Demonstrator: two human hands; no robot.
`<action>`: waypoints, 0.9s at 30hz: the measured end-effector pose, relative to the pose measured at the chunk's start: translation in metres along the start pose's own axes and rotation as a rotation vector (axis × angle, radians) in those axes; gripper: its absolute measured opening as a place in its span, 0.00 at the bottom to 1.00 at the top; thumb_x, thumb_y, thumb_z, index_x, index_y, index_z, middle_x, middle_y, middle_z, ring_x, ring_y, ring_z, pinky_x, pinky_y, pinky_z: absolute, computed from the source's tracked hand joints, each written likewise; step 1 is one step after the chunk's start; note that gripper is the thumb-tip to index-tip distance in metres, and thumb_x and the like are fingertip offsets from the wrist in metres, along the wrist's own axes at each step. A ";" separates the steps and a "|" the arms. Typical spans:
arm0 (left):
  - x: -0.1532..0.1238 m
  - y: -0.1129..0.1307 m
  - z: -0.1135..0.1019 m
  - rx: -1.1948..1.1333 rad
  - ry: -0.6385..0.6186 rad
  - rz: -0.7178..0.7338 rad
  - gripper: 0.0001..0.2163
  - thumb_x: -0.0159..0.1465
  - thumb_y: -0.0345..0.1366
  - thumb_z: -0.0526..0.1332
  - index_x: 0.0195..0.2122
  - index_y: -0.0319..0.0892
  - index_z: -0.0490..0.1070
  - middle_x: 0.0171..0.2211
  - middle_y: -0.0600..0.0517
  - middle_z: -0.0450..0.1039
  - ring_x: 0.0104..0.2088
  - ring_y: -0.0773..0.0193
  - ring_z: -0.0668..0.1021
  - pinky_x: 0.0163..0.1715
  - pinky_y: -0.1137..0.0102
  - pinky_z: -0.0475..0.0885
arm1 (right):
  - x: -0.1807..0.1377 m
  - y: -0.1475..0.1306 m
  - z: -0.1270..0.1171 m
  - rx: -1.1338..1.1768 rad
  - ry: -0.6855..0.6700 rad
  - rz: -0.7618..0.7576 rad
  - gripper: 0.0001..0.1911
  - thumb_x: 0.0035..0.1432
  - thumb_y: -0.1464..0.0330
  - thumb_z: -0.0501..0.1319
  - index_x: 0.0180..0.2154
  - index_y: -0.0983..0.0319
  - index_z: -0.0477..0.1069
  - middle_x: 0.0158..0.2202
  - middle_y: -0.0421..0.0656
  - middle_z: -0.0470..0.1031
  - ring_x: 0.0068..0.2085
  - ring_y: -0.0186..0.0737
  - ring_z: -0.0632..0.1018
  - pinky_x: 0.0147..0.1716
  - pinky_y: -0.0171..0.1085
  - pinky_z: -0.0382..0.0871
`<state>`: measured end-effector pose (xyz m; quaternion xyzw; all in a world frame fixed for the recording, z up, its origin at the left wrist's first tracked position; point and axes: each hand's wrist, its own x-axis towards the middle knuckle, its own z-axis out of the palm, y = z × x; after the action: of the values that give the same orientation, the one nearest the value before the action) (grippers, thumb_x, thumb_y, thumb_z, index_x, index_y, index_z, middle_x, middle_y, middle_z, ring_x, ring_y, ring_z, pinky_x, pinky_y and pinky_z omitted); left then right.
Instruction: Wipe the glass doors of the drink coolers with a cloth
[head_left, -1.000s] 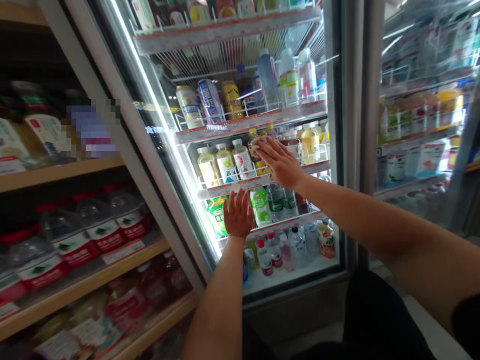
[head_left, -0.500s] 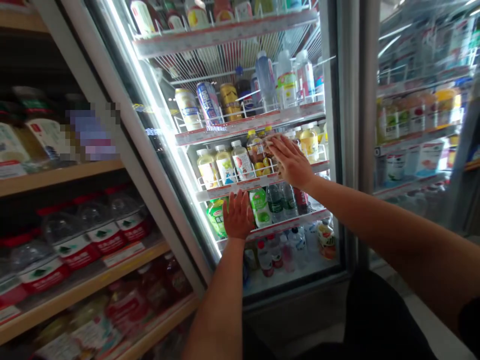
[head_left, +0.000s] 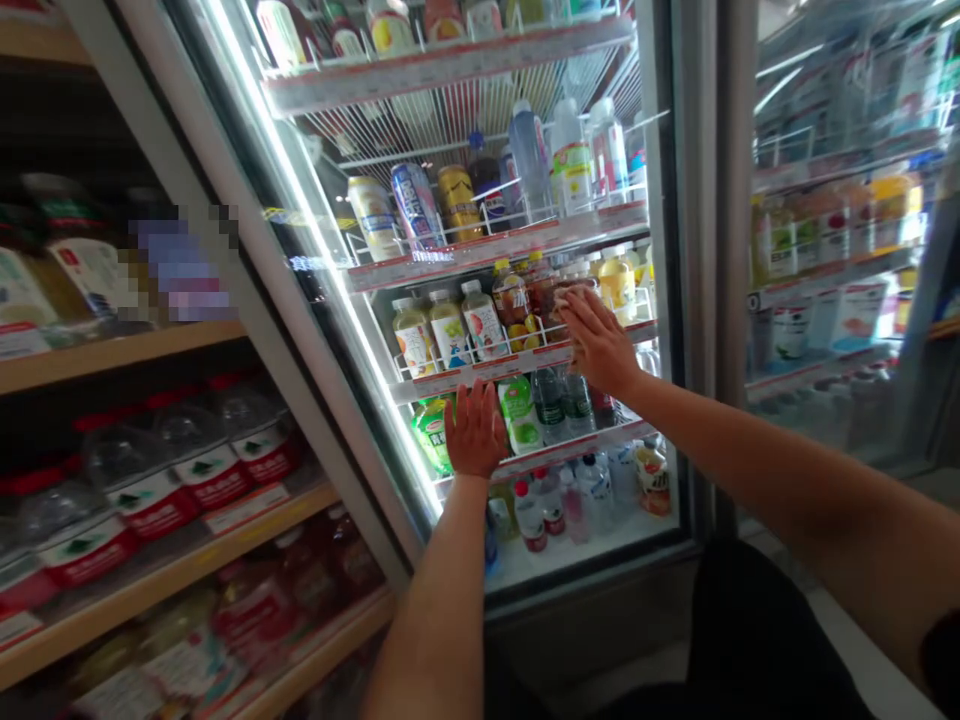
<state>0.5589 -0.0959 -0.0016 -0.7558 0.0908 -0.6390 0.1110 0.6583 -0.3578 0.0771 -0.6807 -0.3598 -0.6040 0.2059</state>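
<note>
The right hand [head_left: 600, 345] lies flat with fingers [head_left: 574, 305] spread and open on the glass door [head_left: 667, 300] of the drinks cooler, a pale cloth [head_left: 574, 293] seemingly pressed under the fingertips — it grips nothing else. The cloth sits at the height of the juice-bottle shelf [head_left: 495, 368], up and to the right of the left hand [head_left: 474, 432], so the right hand is the nearer one. The left hand, fingers open and pointing upward, rests palm-flat on the same glass lower down, over the green-labelled bottles [head_left: 519, 412]. Both forearms reach forward and up — the right one comes in slantwise from the right, the left nearly straight.
</note>
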 end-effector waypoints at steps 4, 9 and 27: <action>0.000 0.000 0.001 0.002 0.009 0.001 0.27 0.69 0.35 0.55 0.69 0.47 0.53 0.67 0.47 0.59 0.71 0.56 0.53 0.71 0.53 0.45 | -0.026 0.000 0.002 -0.016 -0.011 -0.005 0.41 0.64 0.75 0.52 0.72 0.53 0.37 0.71 0.43 0.54 0.72 0.50 0.51 0.68 0.55 0.57; 0.002 0.000 0.000 0.031 0.046 0.031 0.28 0.69 0.35 0.55 0.70 0.45 0.53 0.66 0.47 0.60 0.71 0.56 0.53 0.71 0.54 0.45 | -0.043 0.003 0.002 -0.020 -0.057 -0.032 0.41 0.64 0.75 0.53 0.72 0.54 0.38 0.71 0.43 0.53 0.72 0.49 0.50 0.69 0.55 0.55; 0.000 -0.001 0.001 -0.016 0.024 0.008 0.27 0.69 0.35 0.55 0.70 0.47 0.52 0.66 0.47 0.60 0.71 0.56 0.53 0.71 0.52 0.46 | -0.095 -0.014 0.003 0.014 -0.134 -0.174 0.42 0.61 0.80 0.52 0.72 0.57 0.39 0.69 0.46 0.59 0.72 0.49 0.51 0.67 0.56 0.59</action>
<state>0.5603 -0.0943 -0.0017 -0.7485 0.1001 -0.6468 0.1065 0.6492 -0.3694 -0.0182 -0.6844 -0.4349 -0.5700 0.1329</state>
